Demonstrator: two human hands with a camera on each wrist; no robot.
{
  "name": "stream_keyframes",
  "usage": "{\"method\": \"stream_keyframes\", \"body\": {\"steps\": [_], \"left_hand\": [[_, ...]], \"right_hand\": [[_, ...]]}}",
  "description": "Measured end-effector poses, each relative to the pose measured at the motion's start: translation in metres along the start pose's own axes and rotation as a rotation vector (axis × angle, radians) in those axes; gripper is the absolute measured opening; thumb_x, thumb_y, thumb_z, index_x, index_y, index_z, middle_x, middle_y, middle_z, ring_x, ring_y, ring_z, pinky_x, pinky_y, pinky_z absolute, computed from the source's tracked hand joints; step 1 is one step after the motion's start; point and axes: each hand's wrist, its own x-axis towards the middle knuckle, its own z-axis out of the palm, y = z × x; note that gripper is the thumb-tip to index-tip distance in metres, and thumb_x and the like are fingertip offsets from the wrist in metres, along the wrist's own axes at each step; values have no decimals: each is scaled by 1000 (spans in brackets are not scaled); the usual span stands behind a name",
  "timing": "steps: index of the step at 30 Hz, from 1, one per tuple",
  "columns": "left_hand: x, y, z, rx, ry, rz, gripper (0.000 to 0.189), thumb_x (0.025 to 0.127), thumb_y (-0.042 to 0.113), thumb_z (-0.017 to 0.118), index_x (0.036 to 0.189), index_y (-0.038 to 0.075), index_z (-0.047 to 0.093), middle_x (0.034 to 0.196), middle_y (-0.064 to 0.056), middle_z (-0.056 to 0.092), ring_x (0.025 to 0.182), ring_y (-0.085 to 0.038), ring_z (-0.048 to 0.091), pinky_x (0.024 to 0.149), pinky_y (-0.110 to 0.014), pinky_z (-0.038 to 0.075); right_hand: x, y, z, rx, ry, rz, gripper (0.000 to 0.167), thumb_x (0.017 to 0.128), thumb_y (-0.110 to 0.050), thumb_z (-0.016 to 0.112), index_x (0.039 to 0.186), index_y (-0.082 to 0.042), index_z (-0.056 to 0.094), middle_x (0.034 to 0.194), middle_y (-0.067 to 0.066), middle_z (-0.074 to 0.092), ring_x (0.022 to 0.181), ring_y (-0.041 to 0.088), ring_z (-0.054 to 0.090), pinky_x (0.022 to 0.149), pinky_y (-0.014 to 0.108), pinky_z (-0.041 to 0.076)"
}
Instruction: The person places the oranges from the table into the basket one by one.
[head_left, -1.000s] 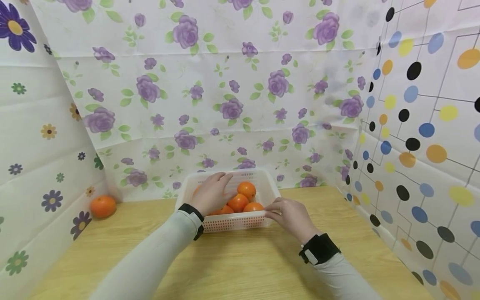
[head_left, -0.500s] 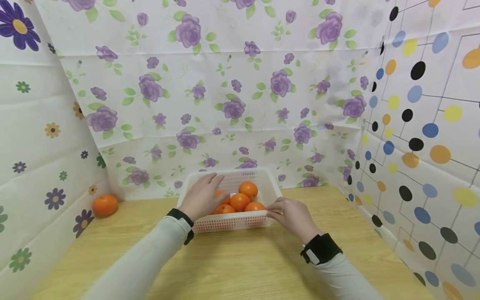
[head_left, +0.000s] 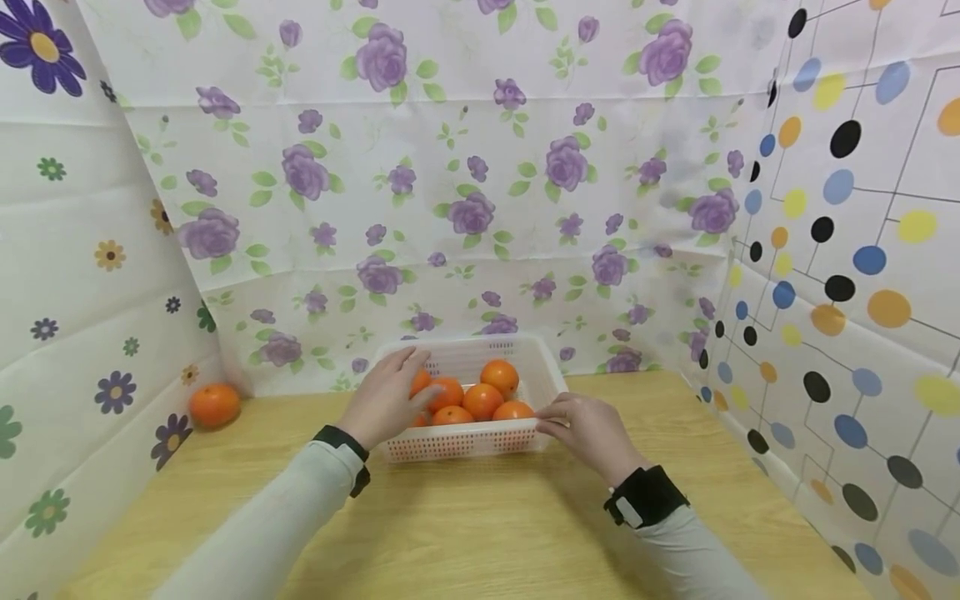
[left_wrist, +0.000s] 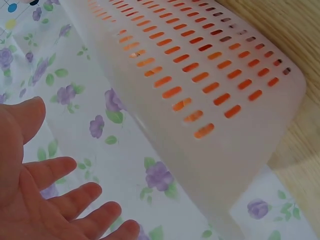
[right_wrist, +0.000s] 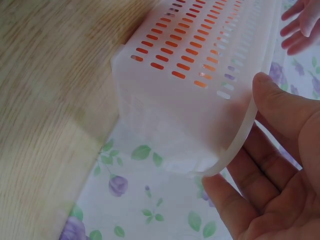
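Note:
A white perforated plastic basket stands on the table at the back wall with several oranges inside. My right hand grips its rim at the front right corner; the right wrist view shows the thumb outside the rim and fingers on its other side. Over the basket's left end is my left hand, partly hiding the oranges there. In the left wrist view that hand has its fingers apart and nothing in them, beside the basket's slotted wall.
One more orange lies on the wooden table at the far left, against the left cloth wall. Patterned cloth walls stand at the back, left and right.
My left hand has drawn left across the basket, uncovering more of the oranges. The right hand keeps its hold on the rim. The head view has shifted slightly.

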Motion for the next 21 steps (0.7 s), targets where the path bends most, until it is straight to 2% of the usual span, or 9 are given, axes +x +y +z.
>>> {"method": "stream_keyframes", "body": {"steps": [7,21], "left_hand": [[-7,-10,-3,56,34,-3,70,111,37,70,166,2,45,169,-27,42,155,-48,40,127,-65,32],[-21,-33,-8,168,66,9,67,113,38,66,165,1,46,167,-31,41,156,-52,35,129,-68,25]], "right_hand": [[0,0,-1,-3,8,-10,16,95,-25,88,107,-14,89,97,-5,79,85,16,74,77,38,61],[1,1,2,0,-2,11,18,95,-27,88,108,-15,89,98,-6,78,84,12,71,77,37,61]]}}
